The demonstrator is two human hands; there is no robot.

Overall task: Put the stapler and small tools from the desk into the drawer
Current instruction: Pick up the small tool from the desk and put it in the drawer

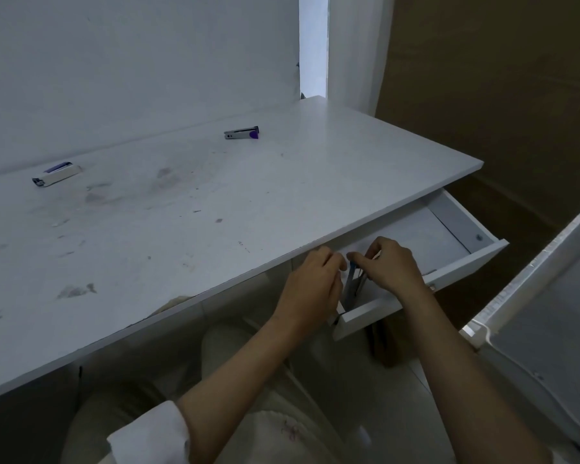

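A silver-blue stapler stands tilted in the open drawer's near corner. A purple-tipped tool and a white one lie along the desk's far edge.

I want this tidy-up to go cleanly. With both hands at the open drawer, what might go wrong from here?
1. Both the left hand and right hand hold a grey-blue tool at the drawer front corner; it may catch there or slip outside.
2. The white stapler and the purple-tipped tool lie far back on the desk and may be missed.
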